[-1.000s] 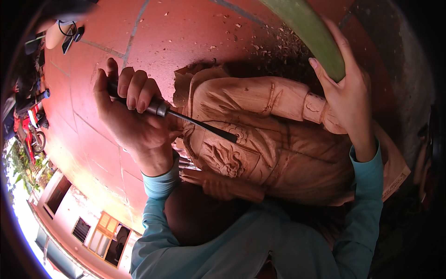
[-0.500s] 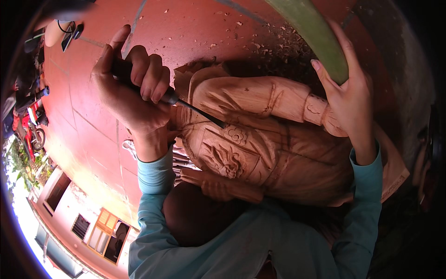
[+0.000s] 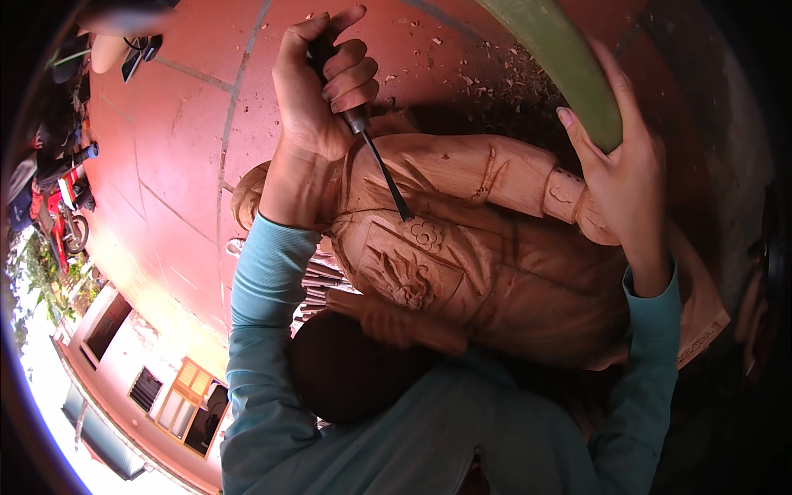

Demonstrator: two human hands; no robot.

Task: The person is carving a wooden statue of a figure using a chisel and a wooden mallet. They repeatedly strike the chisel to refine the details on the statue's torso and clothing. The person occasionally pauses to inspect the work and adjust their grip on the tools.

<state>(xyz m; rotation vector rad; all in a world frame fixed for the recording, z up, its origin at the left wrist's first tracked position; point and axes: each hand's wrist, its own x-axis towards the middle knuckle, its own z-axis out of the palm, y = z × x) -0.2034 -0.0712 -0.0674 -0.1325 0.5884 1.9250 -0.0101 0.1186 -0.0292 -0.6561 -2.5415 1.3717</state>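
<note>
A large carved wooden figure in a jacket lies across the middle of the view, with a small flower relief on its chest. My left hand is closed around a chisel whose dark blade slants down to the chest, its tip just beside the flower. My right hand rests with fingers spread over the figure's raised arm and against a green curved post. Both my sleeves are light blue.
Red tiled floor with wood chips scattered near the post. A row of spare carving tools lies under the figure at left. A parked motorbike and a building stand at the far left rim.
My left hand has risen and tipped the chisel steeper, bringing its tip onto the chest by the flower. The right hand has stayed on the figure's arm.
</note>
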